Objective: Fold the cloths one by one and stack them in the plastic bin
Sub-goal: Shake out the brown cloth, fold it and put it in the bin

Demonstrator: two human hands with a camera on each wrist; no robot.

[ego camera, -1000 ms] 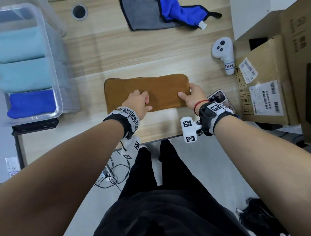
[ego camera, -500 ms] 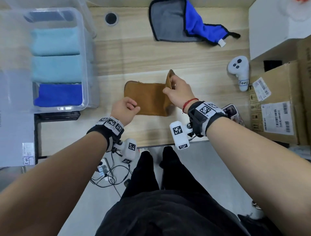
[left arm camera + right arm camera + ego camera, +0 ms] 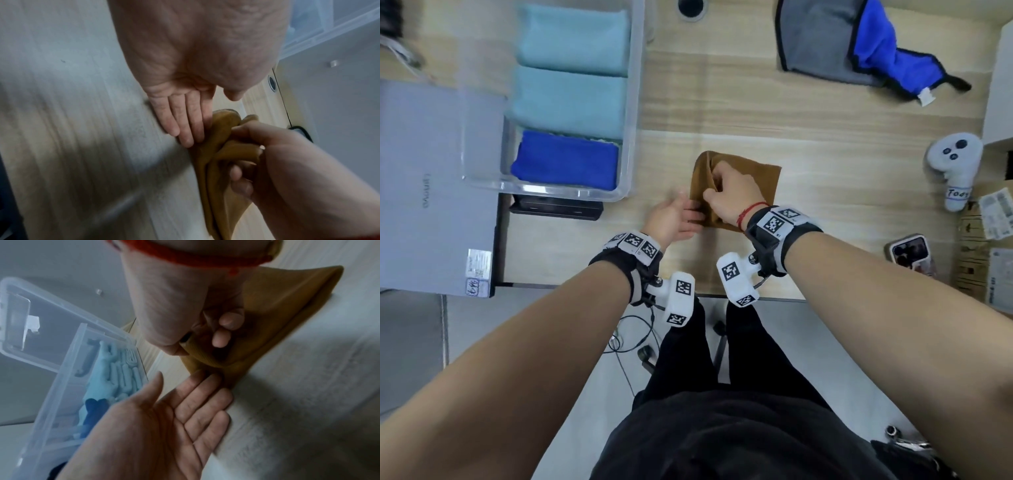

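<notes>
- my right hand point(image 3: 734, 192) lies on the brown cloth point(image 3: 760, 178), its grip pinching a fold of the fabric along the cloth's left edge; the right wrist view shows thumb and curled fingers point(image 3: 224, 331) closed on a bunched layer.
- my left hand point(image 3: 674, 219) is spread, palm up and fingers straight, holding nothing; its fingertips point(image 3: 185, 129) touch the cloth's left edge low on the tabletop point(image 3: 825, 137).
- whether those fingertips slide under the cloth i cannot tell: the fabric and my right hand cover the spot.
- the brown cloth sits near the middle of the tabletop, folded small, just right of the plastic bin point(image 3: 633, 102); much of its near half is hidden under my right hand and wrist band.
- the bin holds two light blue folded cloths point(image 3: 571, 68) and a dark blue one point(image 3: 565, 164) nearest me; its far end is cut off at the top of the head view.
- a grey and blue cloth point(image 3: 859, 51) lies unfolded at the far side of the tabletop, its top edge out of frame.
- a white controller point(image 3: 955, 171) with a handwritten label stands to the right; the writing is too small to read surely.
- a phone point(image 3: 909, 251) lies at the right, partly hidden behind my forearm.
- both wrist views are blurred at the edges.
</notes>
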